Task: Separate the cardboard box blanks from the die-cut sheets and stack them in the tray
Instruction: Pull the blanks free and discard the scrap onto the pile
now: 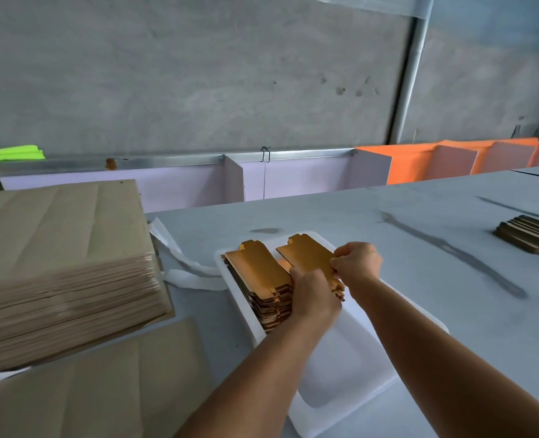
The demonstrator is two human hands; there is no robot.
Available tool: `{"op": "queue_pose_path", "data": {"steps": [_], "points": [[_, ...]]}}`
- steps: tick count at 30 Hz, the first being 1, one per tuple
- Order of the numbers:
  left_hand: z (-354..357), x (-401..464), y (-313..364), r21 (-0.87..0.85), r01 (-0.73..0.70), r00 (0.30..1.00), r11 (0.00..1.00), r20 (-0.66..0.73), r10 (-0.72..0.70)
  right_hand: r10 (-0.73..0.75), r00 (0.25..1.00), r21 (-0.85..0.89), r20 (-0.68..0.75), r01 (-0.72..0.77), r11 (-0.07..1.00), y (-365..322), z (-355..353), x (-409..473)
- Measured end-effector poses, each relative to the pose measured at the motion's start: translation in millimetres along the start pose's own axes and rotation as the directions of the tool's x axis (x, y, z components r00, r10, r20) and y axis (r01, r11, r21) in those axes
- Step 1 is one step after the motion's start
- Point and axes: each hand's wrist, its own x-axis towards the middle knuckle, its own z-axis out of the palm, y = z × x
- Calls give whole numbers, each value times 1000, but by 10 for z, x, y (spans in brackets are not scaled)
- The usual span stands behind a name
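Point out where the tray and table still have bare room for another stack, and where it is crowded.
The near half of the white tray is bare. Open table lies between the tray and the small stack at far right. Crowded: the tray's far end, where both hands hold gold blanks, and the table's left, under the die-cut sheets.

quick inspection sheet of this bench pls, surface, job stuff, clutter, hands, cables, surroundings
surface: grey table, dark smears on its right side.
job's things: white tray holds a stack of blanks at its far end; near end bare. Second bundle of blanks gripped over the tray. Tall pile of die-cut sheets at left.
clutter: white strips beside the tray; small cardboard stack at far right.
hands: left hand and right hand both grip the second bundle.
cables: nothing seen.
surroundings: concrete wall, orange panels, thin wire hook.
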Motion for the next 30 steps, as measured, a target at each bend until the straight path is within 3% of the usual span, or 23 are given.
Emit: {"op": "queue_pose_path", "data": {"steps": [4, 12, 15, 18, 23, 30], "points": [[5, -49, -5, 94, -74, 995, 993, 75, 67, -4, 999, -51, -42, 2, 999, 104, 42, 7], [21, -112, -61, 262, -149, 988, 953, 87, 131, -86, 995, -198, -41, 76, 977, 212, 141, 41], [28, -129, -69, 337, -161, 985, 928, 107, 133, -142, 989, -407, 27, 141, 902, 207, 159, 32], [36, -123, -98, 368, -148, 987, 918, 117, 112, -187, 978, -620, 98, 207, 757, 192, 172, -1], [40, -117, -119, 390, -140, 985, 910, 144, 90, -304, 933, -781, 194, 334, 527, 194, 162, -38], [47, -126, -106, 403, -141, 983, 904, 163, 81, -202, 948, -768, 247, 319, 556, 205, 134, -32]]}}
